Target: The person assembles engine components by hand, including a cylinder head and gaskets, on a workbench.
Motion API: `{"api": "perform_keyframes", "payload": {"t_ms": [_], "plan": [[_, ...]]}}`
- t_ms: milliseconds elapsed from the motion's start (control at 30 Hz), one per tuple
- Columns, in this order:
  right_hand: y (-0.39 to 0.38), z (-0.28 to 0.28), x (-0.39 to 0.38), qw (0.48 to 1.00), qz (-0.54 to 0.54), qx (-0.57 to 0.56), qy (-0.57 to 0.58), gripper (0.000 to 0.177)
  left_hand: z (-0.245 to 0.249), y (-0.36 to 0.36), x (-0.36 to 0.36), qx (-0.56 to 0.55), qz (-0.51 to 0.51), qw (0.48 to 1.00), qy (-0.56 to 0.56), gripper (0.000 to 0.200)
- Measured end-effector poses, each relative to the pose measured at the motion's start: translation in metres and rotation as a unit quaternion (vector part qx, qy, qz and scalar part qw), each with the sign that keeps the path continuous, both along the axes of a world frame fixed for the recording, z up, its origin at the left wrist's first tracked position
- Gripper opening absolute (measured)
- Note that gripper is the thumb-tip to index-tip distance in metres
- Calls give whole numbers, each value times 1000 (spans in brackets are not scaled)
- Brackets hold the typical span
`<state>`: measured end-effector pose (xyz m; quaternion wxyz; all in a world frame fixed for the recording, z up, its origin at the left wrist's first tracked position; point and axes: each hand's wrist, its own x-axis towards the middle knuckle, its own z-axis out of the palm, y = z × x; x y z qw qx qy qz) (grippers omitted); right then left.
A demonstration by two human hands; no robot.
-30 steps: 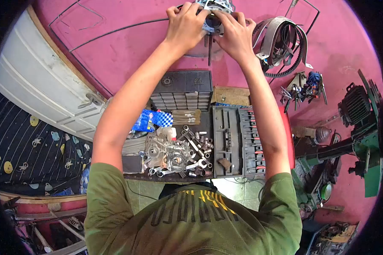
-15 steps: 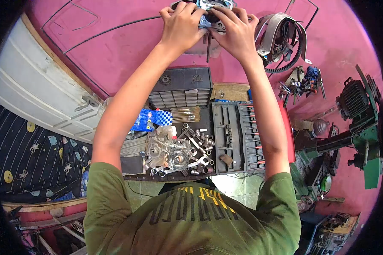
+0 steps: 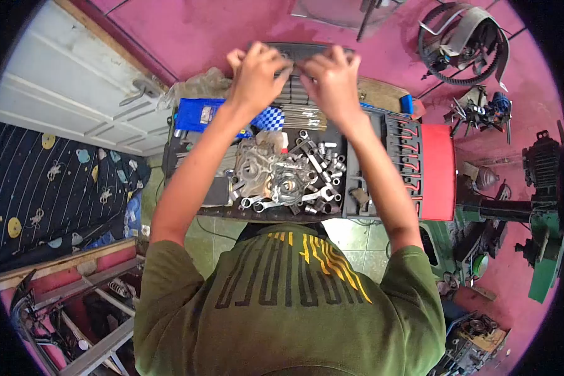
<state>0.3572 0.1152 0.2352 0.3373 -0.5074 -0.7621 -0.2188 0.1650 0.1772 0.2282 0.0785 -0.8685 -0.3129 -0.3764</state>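
My left hand (image 3: pixel 257 78) is raised over the far side of the bench, its fingers curled and blurred. My right hand (image 3: pixel 332 81) is level with it, fingers bent inward and blurred too. Their fingertips are close together in front of a dark drawer cabinet (image 3: pixel 291 53); anything pinched between them is too small or hidden to make out. Nearer my body lie a cast metal engine part (image 3: pixel 254 169), a ring-shaped metal part (image 3: pixel 288 183), a wrench (image 3: pixel 324 195) and several sockets (image 3: pixel 338 166).
A blue packet (image 3: pixel 197 114) and thin rods (image 3: pixel 304 117) lie on the bench. An open red toolbox (image 3: pixel 437 172) is at the right. Belts (image 3: pixel 467 47) hang on the pink wall. Green machinery (image 3: pixel 548 250) stands far right, and a white door (image 3: pixel 75 94) at the left.
The view has shifted down towards the bench. Both hands have come lower, from the wall area to the drawer cabinet; the metal part between them earlier no longer shows there.
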Motion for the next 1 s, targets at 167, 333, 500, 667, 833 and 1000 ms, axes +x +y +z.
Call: {"api": "perform_keyframes", "payload": {"t_ms": [167, 333, 500, 667, 833, 1000], "plan": [[-34, -101, -67, 963, -19, -269, 2, 27, -110, -28, -73, -174, -10, 976, 132, 21], [-75, -158, -113, 919, -27, -393, -2, 48, -142, -66, -120, -351, -19, 908, 230, 44], [-102, -174, -150, 900, -127, -416, -30, 78, -170, -81, -141, -320, -95, 902, 274, 78], [-116, -196, -174, 889, -186, -417, -41, 90, -187, -83, -140, -258, -120, 911, 297, 77], [-121, -198, -178, 887, -202, -414, -24, 90, -189, -83, -137, -258, -103, 917, 287, 75], [-119, -192, -175, 897, -186, -401, -25, 87, -177, -90, -137, -293, -91, 913, 269, 75]]}}
